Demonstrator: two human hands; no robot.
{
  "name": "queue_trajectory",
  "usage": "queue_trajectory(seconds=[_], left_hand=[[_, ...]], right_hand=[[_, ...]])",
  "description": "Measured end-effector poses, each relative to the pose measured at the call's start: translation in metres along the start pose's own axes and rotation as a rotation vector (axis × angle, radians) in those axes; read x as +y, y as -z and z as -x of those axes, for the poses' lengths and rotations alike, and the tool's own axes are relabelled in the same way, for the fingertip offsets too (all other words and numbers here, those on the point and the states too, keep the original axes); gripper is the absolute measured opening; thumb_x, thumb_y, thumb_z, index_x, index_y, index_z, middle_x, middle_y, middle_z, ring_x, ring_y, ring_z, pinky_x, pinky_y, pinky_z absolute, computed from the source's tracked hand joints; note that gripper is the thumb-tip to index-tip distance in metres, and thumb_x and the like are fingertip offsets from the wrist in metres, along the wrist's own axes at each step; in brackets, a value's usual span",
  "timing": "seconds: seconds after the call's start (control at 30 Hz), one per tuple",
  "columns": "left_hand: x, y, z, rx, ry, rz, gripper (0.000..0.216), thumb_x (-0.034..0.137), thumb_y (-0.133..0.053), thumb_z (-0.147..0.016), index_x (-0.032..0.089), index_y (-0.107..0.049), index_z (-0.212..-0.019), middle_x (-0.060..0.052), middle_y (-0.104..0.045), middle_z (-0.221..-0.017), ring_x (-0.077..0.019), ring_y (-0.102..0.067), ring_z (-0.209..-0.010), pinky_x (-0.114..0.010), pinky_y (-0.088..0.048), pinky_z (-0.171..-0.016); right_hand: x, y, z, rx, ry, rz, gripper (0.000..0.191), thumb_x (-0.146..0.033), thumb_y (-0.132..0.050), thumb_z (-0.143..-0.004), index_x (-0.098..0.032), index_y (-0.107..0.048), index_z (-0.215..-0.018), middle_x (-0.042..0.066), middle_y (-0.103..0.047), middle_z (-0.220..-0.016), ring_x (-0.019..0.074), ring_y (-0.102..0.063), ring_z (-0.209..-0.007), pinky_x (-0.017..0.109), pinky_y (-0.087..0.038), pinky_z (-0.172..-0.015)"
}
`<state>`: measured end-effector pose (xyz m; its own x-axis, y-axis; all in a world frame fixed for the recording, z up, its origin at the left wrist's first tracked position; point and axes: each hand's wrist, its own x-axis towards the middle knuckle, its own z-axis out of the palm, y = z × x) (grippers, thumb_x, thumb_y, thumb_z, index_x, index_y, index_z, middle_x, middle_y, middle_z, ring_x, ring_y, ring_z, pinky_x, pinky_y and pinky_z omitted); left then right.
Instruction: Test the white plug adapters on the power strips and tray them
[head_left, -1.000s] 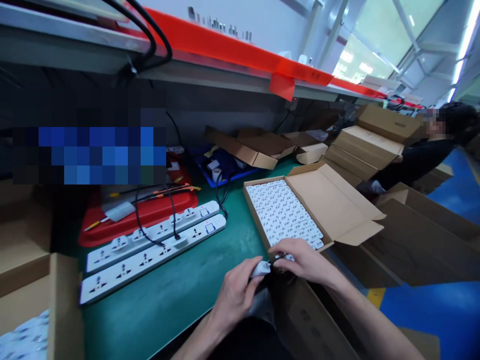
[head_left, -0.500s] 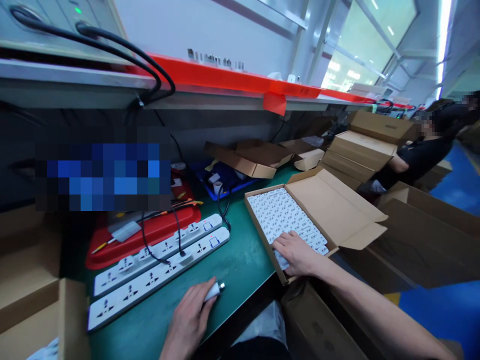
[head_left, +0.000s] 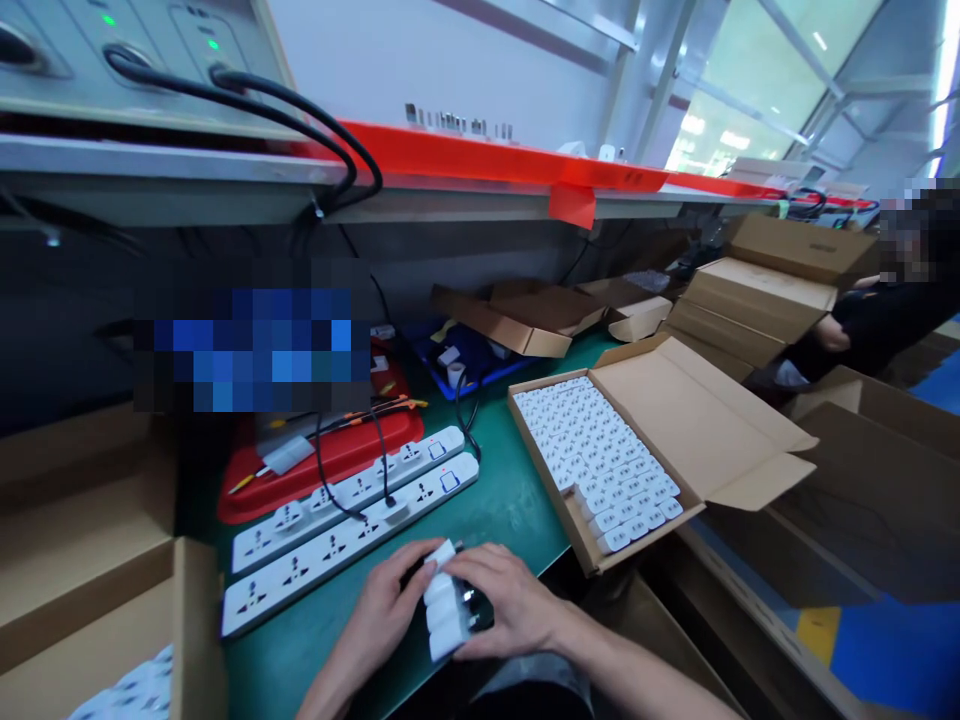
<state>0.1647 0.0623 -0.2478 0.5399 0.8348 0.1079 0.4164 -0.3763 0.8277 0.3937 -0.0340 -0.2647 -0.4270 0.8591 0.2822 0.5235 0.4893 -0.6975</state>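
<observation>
A short row of white plug chargers (head_left: pixel 445 618) with metal pins is held between my two hands over the front edge of the green table (head_left: pixel 499 500). My left hand (head_left: pixel 382 600) closes on the upper left of the row, its thumb and fingers on the topmost charger. From the other side my right hand (head_left: pixel 517 600) wraps the row, the pins facing its palm. To the right lies an open cardboard box (head_left: pixel 541 462) packed with rows of similar white chargers (head_left: pixel 600 440); a gap shows at its near left corner.
Two white power strips (head_left: pixel 307 572) lie on the left, with black cords plugged in. Behind them are a red tray (head_left: pixel 236 485) and a blue tray (head_left: pixel 465 382). Another open carton (head_left: pixel 199 620) stands at the near left. A person (head_left: pixel 892 300) sits beyond stacked cardboard boxes (head_left: pixel 750 310).
My right hand has left the box with several chargers and come left to meet my left hand. A gap now shows in the box. The view has shifted slightly left.
</observation>
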Motion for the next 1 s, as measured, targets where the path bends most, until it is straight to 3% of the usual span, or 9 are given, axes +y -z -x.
queue_trajectory(seconds=[0.07, 0.13, 0.27, 0.33, 0.43, 0.57, 0.73, 0.87, 1.0], left_hand=[[0.004, -0.004, 0.009, -0.014, -0.034, -0.034, 0.043, 0.058, -0.058, -0.104, 0.027, -0.079, -0.127, -0.012, -0.080, -0.132, -0.0308, -0.077, -0.121, -0.049, -0.065, -0.107], [0.005, -0.012, 0.022, 0.016, -0.104, -0.132, 0.050, 0.056, -0.066, -0.101, 0.029, -0.071, -0.143, -0.014, -0.073, -0.144, -0.0336, -0.071, -0.132, -0.053, -0.063, -0.111], [-0.001, -0.032, 0.044, 0.016, -0.273, -0.383, 0.093, 0.051, -0.082, -0.089, 0.036, -0.040, -0.171, -0.016, -0.053, -0.167, -0.0410, -0.057, -0.149, -0.059, -0.059, -0.115], [-0.002, -0.040, 0.049, 0.026, -0.300, -0.480, 0.097, 0.047, -0.081, -0.090, 0.037, -0.033, -0.174, -0.017, -0.049, -0.169, -0.0421, -0.056, -0.149, -0.059, -0.060, -0.113], [-0.001, -0.047, 0.050, 0.052, -0.288, -0.560, 0.092, 0.039, -0.074, -0.095, 0.036, -0.029, -0.175, -0.016, -0.045, -0.172, -0.0411, -0.054, -0.150, -0.059, -0.058, -0.114], [-0.002, -0.051, 0.052, 0.037, -0.241, -0.553, 0.098, 0.032, -0.076, -0.092, 0.035, -0.026, -0.176, -0.015, -0.038, -0.176, -0.0408, -0.046, -0.155, -0.059, -0.051, -0.122], [-0.016, -0.061, 0.048, -0.057, -0.149, -0.539, 0.129, 0.039, -0.093, -0.073, 0.036, -0.018, -0.177, -0.018, -0.030, -0.179, -0.0483, -0.038, -0.160, -0.067, -0.044, -0.126], [-0.023, -0.064, 0.029, -0.167, -0.095, -0.561, 0.134, 0.055, -0.098, -0.067, 0.032, -0.023, -0.176, -0.025, -0.037, -0.173, -0.0543, -0.043, -0.154, -0.072, -0.045, -0.122], [-0.006, -0.056, 0.030, -0.095, -0.137, -0.567, 0.133, 0.055, -0.097, -0.065, 0.030, -0.024, -0.174, -0.024, -0.042, -0.170, -0.0530, -0.046, -0.151, -0.071, -0.045, -0.122]], right_hand=[[0.000, 0.001, 0.005, -0.012, -0.038, 0.063, 0.094, -0.057, -0.089, -0.085, -0.024, -0.047, -0.163, 0.016, -0.062, -0.156, 0.0350, -0.060, -0.140, 0.049, -0.047, -0.116], [-0.012, 0.024, 0.011, -0.034, -0.051, 0.144, 0.088, -0.058, -0.085, -0.090, -0.025, -0.047, -0.163, 0.017, -0.061, -0.156, 0.0356, -0.060, -0.139, 0.049, -0.049, -0.113], [-0.031, 0.115, 0.012, 0.041, 0.018, 0.292, 0.062, -0.028, -0.067, -0.101, -0.024, -0.050, -0.161, 0.013, -0.066, -0.149, 0.0305, -0.059, -0.136, 0.049, -0.046, -0.117], [-0.022, 0.165, 0.005, 0.114, -0.083, 0.442, 0.068, -0.011, -0.060, -0.094, -0.021, -0.050, -0.160, 0.015, -0.062, -0.154, 0.0297, -0.055, -0.140, 0.050, -0.044, -0.120], [0.012, 0.214, -0.009, -0.081, -0.333, 0.700, 0.090, -0.017, -0.079, -0.078, -0.021, -0.048, -0.163, 0.019, -0.053, -0.162, 0.0397, -0.049, -0.145, 0.057, -0.046, -0.117], [0.047, 0.215, -0.018, -0.295, -0.401, 0.889, 0.101, -0.024, -0.090, -0.063, -0.018, -0.053, -0.157, 0.022, -0.055, -0.160, 0.0449, -0.051, -0.141, 0.060, -0.047, -0.113], [0.066, 0.195, -0.005, -0.226, -0.289, 0.958, 0.097, -0.016, -0.076, -0.055, -0.016, -0.060, -0.150, 0.026, -0.056, -0.158, 0.0489, -0.049, -0.144, 0.066, -0.041, -0.115], [0.096, 0.196, -0.006, -0.169, -0.184, 0.902, 0.082, -0.022, -0.069, -0.057, -0.016, -0.067, -0.139, 0.026, -0.065, -0.145, 0.0475, -0.058, -0.132, 0.063, -0.044, -0.105], [0.101, 0.208, -0.010, -0.071, -0.139, 0.833, 0.075, -0.031, -0.069, -0.063, -0.019, -0.068, -0.137, 0.023, -0.070, -0.135, 0.0448, -0.063, -0.124, 0.059, -0.045, -0.102]])
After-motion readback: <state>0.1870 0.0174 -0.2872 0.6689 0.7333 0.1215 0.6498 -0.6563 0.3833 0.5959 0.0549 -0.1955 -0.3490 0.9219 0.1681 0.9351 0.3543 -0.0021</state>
